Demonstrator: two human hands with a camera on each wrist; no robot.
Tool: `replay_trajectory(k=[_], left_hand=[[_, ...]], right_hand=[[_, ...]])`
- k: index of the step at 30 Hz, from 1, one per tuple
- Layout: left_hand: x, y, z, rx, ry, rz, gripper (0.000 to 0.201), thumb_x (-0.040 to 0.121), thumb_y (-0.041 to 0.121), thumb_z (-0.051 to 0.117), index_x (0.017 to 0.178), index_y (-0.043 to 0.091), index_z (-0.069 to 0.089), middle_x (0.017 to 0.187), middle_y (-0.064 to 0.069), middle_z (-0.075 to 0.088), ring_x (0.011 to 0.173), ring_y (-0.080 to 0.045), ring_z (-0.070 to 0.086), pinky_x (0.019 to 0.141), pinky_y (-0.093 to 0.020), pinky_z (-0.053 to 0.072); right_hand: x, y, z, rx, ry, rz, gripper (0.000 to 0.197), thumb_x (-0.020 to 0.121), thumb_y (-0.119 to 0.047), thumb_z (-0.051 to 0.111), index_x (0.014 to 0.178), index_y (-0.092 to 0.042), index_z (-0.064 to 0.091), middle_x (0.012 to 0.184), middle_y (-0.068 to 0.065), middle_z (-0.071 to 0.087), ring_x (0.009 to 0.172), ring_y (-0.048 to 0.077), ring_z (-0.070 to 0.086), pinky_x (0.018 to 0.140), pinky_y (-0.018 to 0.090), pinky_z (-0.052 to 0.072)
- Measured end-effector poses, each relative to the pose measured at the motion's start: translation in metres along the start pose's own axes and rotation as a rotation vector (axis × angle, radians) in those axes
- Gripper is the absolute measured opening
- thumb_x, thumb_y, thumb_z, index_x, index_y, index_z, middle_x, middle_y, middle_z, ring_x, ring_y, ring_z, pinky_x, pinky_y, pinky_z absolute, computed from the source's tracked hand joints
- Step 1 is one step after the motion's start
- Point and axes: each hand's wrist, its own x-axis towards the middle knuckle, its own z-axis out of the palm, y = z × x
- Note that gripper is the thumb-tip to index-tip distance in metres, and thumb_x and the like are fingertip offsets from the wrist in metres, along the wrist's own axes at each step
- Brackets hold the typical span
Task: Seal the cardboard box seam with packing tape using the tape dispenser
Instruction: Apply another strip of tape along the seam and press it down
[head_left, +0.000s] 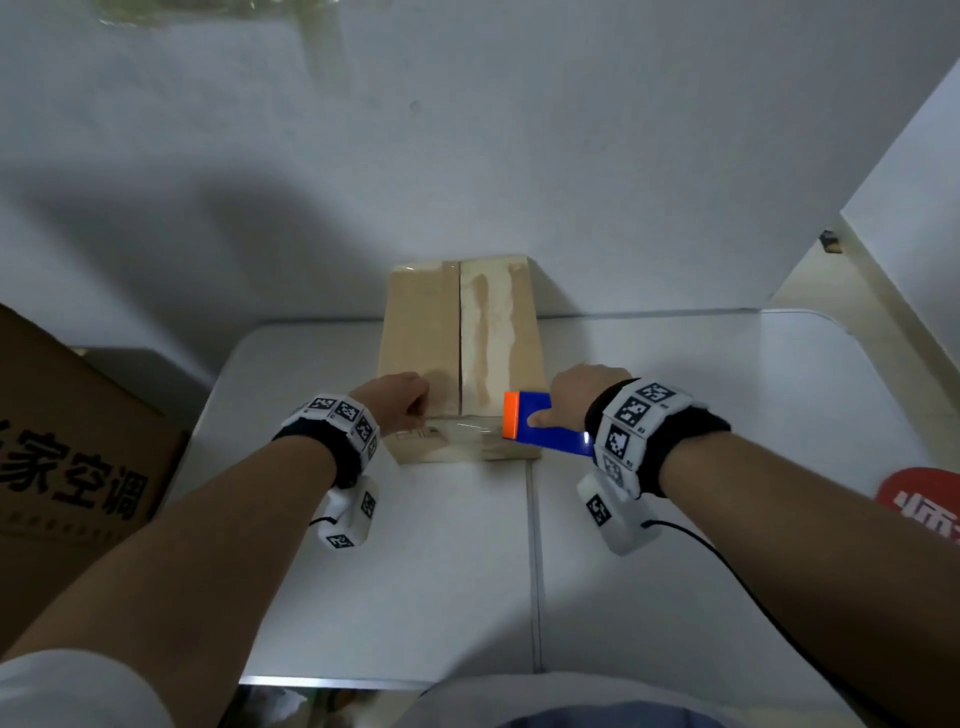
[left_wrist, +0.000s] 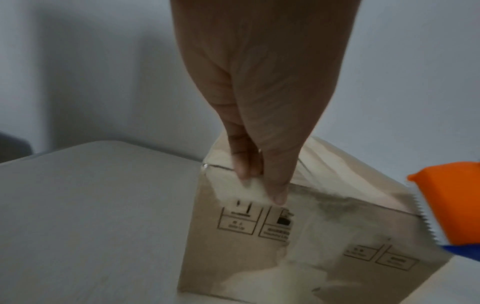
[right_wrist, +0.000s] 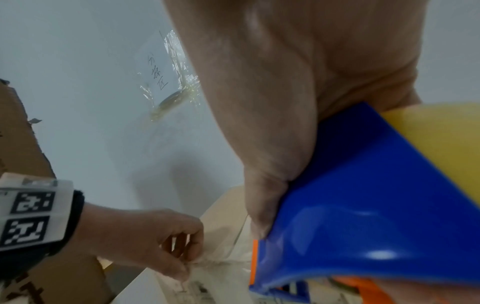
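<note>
Right hand (head_left: 582, 397) gripping tape dispenser (head_left: 540, 423), left hand (head_left: 397, 400) pinching tape (left_wrist: 259, 191) against closed cardboard box (head_left: 421, 322).

white table (head_left: 675, 519), large printed carton (head_left: 78, 447) left, red sign (head_left: 930, 501) right

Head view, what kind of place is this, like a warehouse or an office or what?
Probably a small packing or sorting corner: a white table against a bare wall, a cardboard box being taped, and a larger printed carton beside the table.
</note>
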Motion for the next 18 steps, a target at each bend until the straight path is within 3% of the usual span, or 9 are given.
replay_trajectory(k=[5, 8, 11, 15, 18], left_hand=[[0.009, 0.032, -0.005, 0.08, -0.055, 0.06, 0.031, 0.083, 0.037, 0.066, 0.088, 0.015, 0.046, 0.094, -0.001, 0.048, 0.079, -0.018, 0.047, 0.07, -0.03, 0.037], [0.018, 0.041, 0.0, 0.091, -0.047, 0.069, 0.027, 0.087, 0.032, 0.062, 0.082, 0.017, 0.041, 0.099, -0.005, 0.055, 0.082, -0.022, 0.052, 0.068, -0.032, 0.038], [0.023, 0.038, 0.004, 0.07, -0.042, 0.076, 0.024, 0.089, 0.027, 0.06, 0.081, 0.017, 0.04, 0.101, -0.007, 0.057, 0.09, -0.027, 0.058, 0.07, -0.033, 0.04], [0.022, 0.041, 0.004, 0.115, -0.041, 0.077, 0.02, 0.09, 0.031, 0.059, 0.093, 0.014, 0.048, 0.107, -0.006, 0.055, 0.094, -0.027, 0.059, 0.071, -0.033, 0.041], [0.022, 0.051, 0.002, 0.154, -0.026, 0.123, 0.037, 0.088, 0.041, 0.06, 0.104, 0.01, 0.048, 0.105, -0.004, 0.05, 0.087, -0.021, 0.053, 0.07, -0.031, 0.041]], right_hand=[[0.001, -0.007, 0.0, 0.001, 0.032, 0.004, 0.047, 0.092, -0.053, 0.045, 0.063, -0.015, 0.039, 0.065, -0.001, 0.045, 0.069, 0.017, 0.052, 0.066, 0.028, 0.041], [0.003, -0.009, -0.002, 0.004, 0.033, -0.002, 0.048, 0.094, -0.051, 0.044, 0.062, -0.015, 0.037, 0.065, -0.001, 0.043, 0.056, 0.013, 0.043, 0.058, 0.026, 0.036], [0.006, -0.011, -0.002, 0.023, 0.021, 0.007, 0.048, 0.094, -0.05, 0.044, 0.062, -0.015, 0.037, 0.065, -0.001, 0.043, 0.054, 0.012, 0.039, 0.065, 0.028, 0.038], [0.006, -0.012, -0.004, 0.027, 0.006, 0.005, 0.046, 0.093, -0.05, 0.045, 0.063, -0.015, 0.039, 0.065, -0.001, 0.045, 0.054, 0.013, 0.042, 0.06, 0.026, 0.037], [0.007, -0.013, -0.004, 0.013, 0.027, 0.001, 0.042, 0.095, -0.044, 0.045, 0.065, -0.014, 0.043, 0.064, -0.001, 0.045, 0.053, 0.012, 0.041, 0.05, 0.024, 0.032]])
